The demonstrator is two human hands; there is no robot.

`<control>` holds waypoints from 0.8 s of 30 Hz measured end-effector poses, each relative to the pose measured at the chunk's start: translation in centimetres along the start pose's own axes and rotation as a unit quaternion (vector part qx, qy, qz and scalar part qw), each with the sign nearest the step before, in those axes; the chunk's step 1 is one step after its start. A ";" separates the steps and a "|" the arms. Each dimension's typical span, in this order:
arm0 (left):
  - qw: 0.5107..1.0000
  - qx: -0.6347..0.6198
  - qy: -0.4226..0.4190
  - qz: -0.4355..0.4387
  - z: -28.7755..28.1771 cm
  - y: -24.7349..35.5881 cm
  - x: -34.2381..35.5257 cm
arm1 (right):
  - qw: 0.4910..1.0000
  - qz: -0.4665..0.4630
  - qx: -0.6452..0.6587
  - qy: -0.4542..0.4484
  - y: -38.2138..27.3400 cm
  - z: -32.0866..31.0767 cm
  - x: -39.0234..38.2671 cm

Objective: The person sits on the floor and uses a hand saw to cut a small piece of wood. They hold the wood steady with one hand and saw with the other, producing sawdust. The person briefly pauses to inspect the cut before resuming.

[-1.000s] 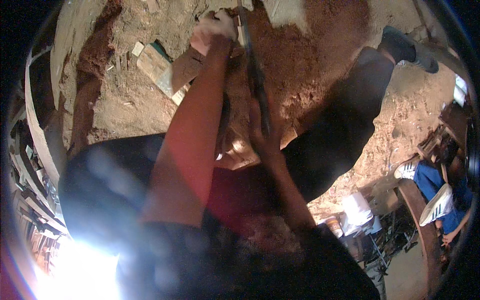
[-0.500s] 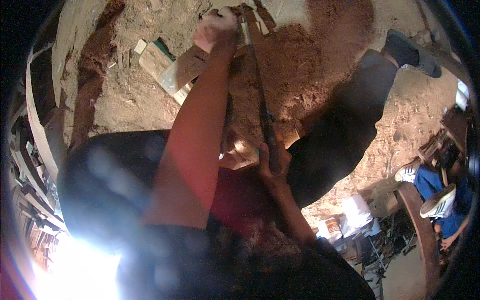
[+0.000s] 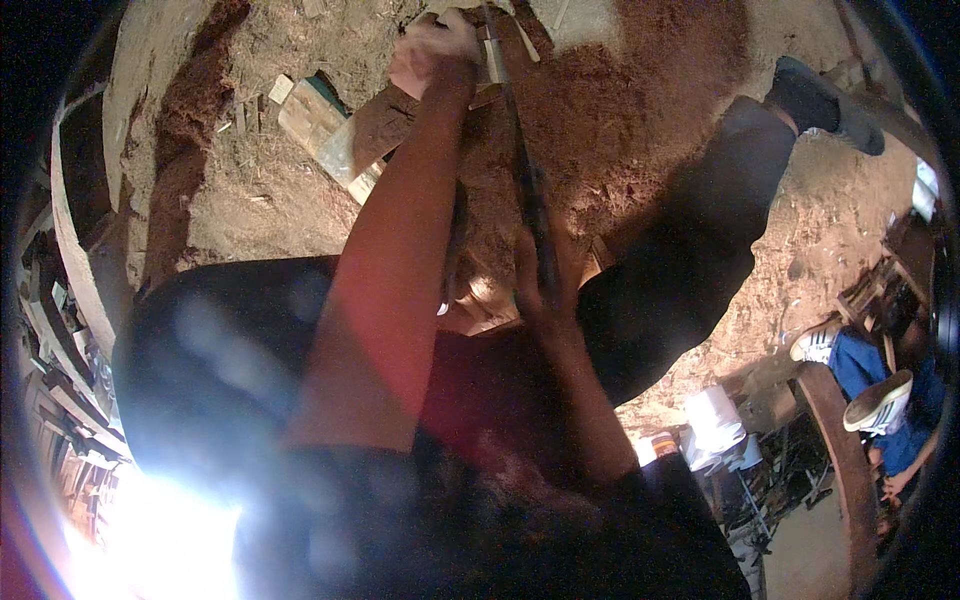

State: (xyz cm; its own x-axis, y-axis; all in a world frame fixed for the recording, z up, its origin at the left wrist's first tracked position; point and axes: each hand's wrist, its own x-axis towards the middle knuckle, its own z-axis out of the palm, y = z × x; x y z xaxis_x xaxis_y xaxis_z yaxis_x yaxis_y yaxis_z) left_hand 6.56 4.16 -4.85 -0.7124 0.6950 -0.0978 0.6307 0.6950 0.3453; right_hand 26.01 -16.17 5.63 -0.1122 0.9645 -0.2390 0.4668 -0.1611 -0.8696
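Observation:
A long, narrow dark tool [image 3: 527, 170] runs from the top edge down to my right hand; its exact kind is unclear. My right hand [image 3: 543, 270] is closed around its near end, blurred by motion. Higher up, beside the tool's far end, my left hand [image 3: 432, 52] is curled closed, and whatever its fingers grip is hidden. A pale band [image 3: 492, 60] shows on the tool near that hand. Under my left forearm lies a piece of wood [image 3: 350, 140], partly covered by the arm.
Sandy, sawdust-strewn ground [image 3: 270, 200] surrounds my legs. At lower right are a white container [image 3: 713, 420] and a curved wooden piece [image 3: 845, 470]. Another person's shoe [image 3: 880, 402] shows beyond it. Stacked wood strips [image 3: 60, 390] line the left rim, near a bright glare.
My right hand has slid upward and forward, away from my body, with its forearm following. My left hand stays almost in place by the tool's far end.

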 end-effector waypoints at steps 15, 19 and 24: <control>0.993 0.049 -0.055 -0.093 0.2 0.7 0.0 | 0.989 0.111 0.048 -0.080 -4.0 -0.8 6.6; 0.998 0.002 -0.030 -0.051 2.4 1.2 0.0 | 0.999 0.036 -0.011 -0.018 -0.7 -1.8 0.0; 0.997 -0.036 -0.026 -0.065 0.0 1.3 -0.6 | 0.994 0.090 0.049 -0.029 -1.5 -1.1 0.9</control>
State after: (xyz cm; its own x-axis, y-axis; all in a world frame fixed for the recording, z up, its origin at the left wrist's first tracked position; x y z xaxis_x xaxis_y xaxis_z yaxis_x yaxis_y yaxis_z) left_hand 7.82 4.60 -4.39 -0.7682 0.6100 -0.1944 0.5090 0.7661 0.3924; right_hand 26.22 -14.79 7.17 -0.0866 0.9047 -0.4171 0.3959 -0.3530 -0.8478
